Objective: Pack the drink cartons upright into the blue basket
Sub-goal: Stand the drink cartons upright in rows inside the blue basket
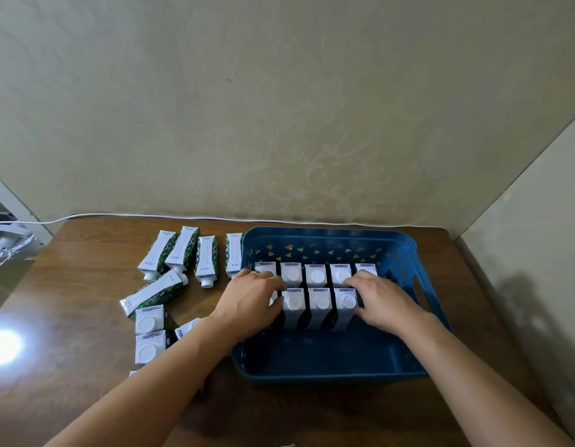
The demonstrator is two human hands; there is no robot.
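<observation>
Cartons first: inside the blue basket [328, 235] I've got two rows standing upright, white caps up. The back row [316, 274] runs five across, set a little forward of the far wall; the front row [320, 306] sits tight against it, three cartons showing plainly between my hands and a fourth mostly hidden under my left hand. The near half of the basket floor is bare blue.

My left hand [252, 296] comes in over the basket's left wall and lies on the left end of both rows, fingers curved down over the carton tops, a ring on one finger; whether it's really clasping a carton or just pressing on it, I can't tell. My right hand [381, 300] is at the right end, fingers bent and spread against the side of the last front-row carton and reaching toward the back row; no clear grip visible there either.

Outward now: the basket sits on the wooden table [86, 317], right of centre. Just left of it, four cartons [189, 253] lie flat in a loose row, with one more [153, 291] lying slantwise nearer me. Below that, two upright cartons [149, 333] stand one behind the other, and another pokes out beside my left forearm. A white cable [150, 216] runs along the table's far edge beneath the patterned wall [279, 108].
</observation>
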